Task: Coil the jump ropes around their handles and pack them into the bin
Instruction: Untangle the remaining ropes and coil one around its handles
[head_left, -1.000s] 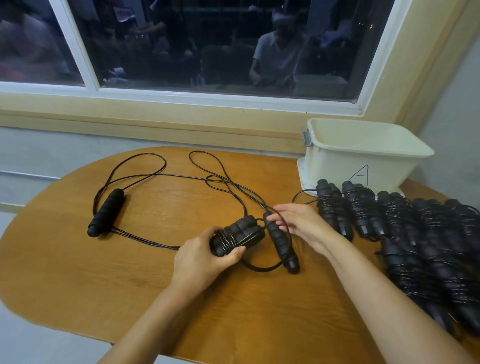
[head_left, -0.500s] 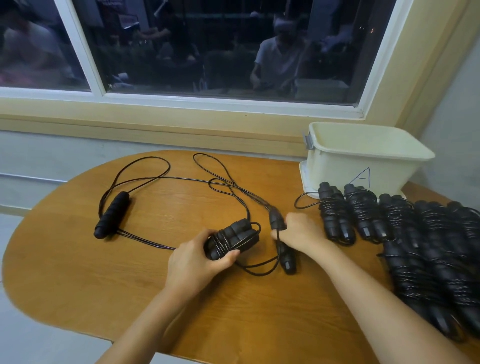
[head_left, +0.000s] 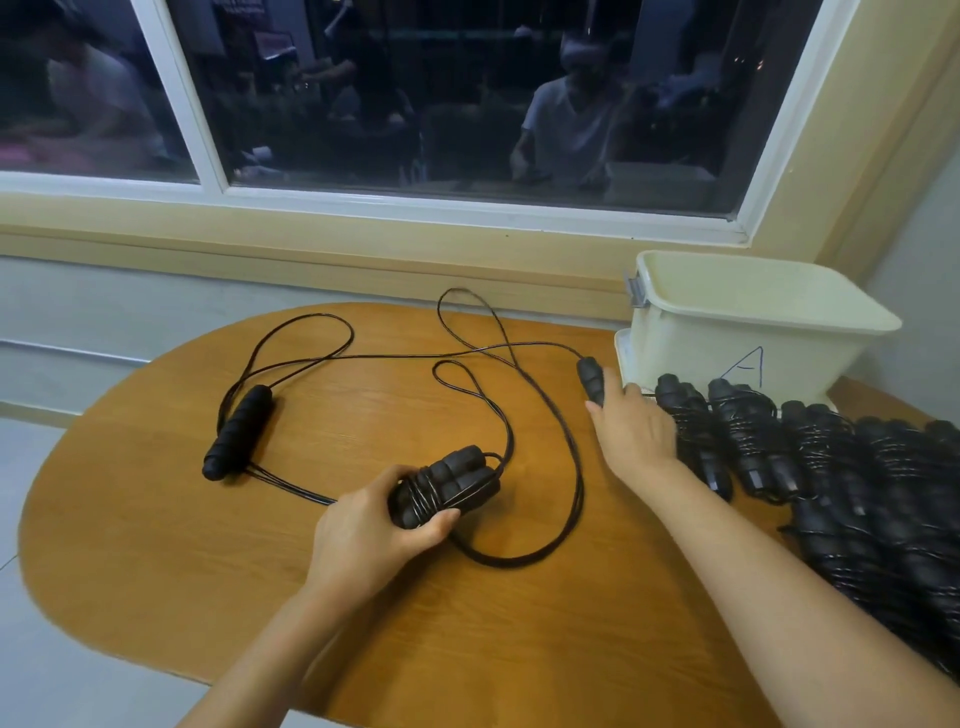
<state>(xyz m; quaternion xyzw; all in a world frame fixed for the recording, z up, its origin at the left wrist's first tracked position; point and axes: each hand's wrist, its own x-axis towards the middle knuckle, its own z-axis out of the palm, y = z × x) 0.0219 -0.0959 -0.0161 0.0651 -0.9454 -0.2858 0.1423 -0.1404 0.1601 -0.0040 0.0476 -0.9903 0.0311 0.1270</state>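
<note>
My left hand (head_left: 374, 530) grips a pair of black handles with cord wound round them, the coiled jump rope (head_left: 447, 486), at the table's middle. My right hand (head_left: 631, 431) holds a loose black handle (head_left: 589, 379) near the cream bin (head_left: 748, 332). That handle's black cord (head_left: 571, 457) loops across the table to another loose handle (head_left: 236, 439) on the left. The bin, marked "A", stands at the back right; its inside is hidden.
Several coiled black jump ropes (head_left: 831, 467) lie in a row along the table's right side, in front of the bin. The wooden table (head_left: 156, 545) has a rounded left end. A window and sill run behind it.
My right hand has carried the loose handle from beside the coiled pair away to the back right, toward the bin, pulling its cord out. My left hand kept its grip on the coiled pair.
</note>
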